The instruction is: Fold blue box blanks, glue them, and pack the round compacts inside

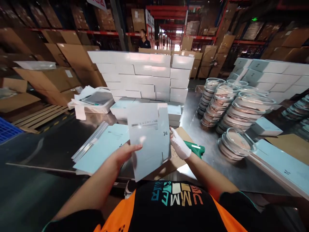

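Observation:
Upright in front of me stands a white box (165, 117) with a small black mark. Over its left part lies a whitish, translucent sheet that looks like a plastic bag (147, 135), with grey printed lines. My left hand (126, 151), bare, pinches the bag's left edge with the thumb on the front; its other fingers are hidden behind. In a white glove, my right hand (180, 143) grips the box's right side. Left of them lie a pale flat box (106, 145) and a pile of shiny plastic bags (90, 141). A green tool (195, 148) rests beyond my right hand.
White boxes (145, 71) form a wall at the back of the metal table (48, 146). To the right rise stacks of round clear-lidded containers (253, 106). A white basket (96, 108) stands at the left. Behind the wall is a person (145, 42) among shelves and cartons.

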Demonstrator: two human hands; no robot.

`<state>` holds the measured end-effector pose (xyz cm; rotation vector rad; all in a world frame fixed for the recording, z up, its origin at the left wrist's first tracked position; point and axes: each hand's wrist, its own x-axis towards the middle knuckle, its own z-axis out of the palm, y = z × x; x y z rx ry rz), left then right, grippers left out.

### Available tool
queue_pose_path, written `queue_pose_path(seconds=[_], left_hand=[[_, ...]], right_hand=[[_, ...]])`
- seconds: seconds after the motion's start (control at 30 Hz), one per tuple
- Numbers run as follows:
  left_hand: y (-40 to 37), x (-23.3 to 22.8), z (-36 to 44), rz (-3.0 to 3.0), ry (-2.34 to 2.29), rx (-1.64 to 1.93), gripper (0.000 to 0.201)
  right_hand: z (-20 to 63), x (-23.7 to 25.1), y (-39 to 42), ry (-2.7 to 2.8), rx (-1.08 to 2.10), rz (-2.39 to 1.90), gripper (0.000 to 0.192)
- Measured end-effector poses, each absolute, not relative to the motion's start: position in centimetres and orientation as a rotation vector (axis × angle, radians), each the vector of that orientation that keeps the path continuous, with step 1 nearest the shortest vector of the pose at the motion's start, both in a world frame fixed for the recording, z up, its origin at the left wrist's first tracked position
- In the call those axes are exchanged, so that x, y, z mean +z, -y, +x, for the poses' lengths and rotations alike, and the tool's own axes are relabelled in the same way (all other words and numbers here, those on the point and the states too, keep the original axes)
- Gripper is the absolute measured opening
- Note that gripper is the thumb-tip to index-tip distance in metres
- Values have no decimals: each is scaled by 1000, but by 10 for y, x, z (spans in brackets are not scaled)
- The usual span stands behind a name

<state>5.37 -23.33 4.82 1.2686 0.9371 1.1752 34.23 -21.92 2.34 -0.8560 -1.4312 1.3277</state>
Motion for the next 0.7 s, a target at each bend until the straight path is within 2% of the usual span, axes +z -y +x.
queue_pose_path(seconds=[0.13, 0.23, 0.33, 0.4, 0.43, 0.53, 0.57, 0.6, 0.7], left_hand=[[220, 23, 103, 1310, -833, 1384, 119], [207, -2, 130, 1372, -953, 1596, 145], [205, -20, 139, 1582, -1003, 1646, 158], [210, -23, 134, 1794, -943, 1711, 150], [213, -21, 131, 1901, -897, 1764, 135], [223, -9, 122, 2111, -799, 1840, 73], [227, -5, 121, 2120, -796, 1836, 62], [230, -2, 122, 2094, -802, 1849, 59], [239, -3, 123, 2030, -791, 1911, 79]], right_hand=[[345, 40, 244, 1377, 1261, -855, 117], [351, 53, 262, 1422, 1383, -825, 103], [358, 69, 270, 1380, 1208, -796, 90], [362, 77, 271, 1400, 1068, -791, 89], [363, 79, 270, 1441, 1038, -798, 87], [355, 74, 268, 1449, 993, -865, 71], [350, 70, 267, 1391, 950, -909, 63], [345, 66, 266, 1323, 885, -953, 54], [333, 55, 260, 1226, 678, -1011, 39]])
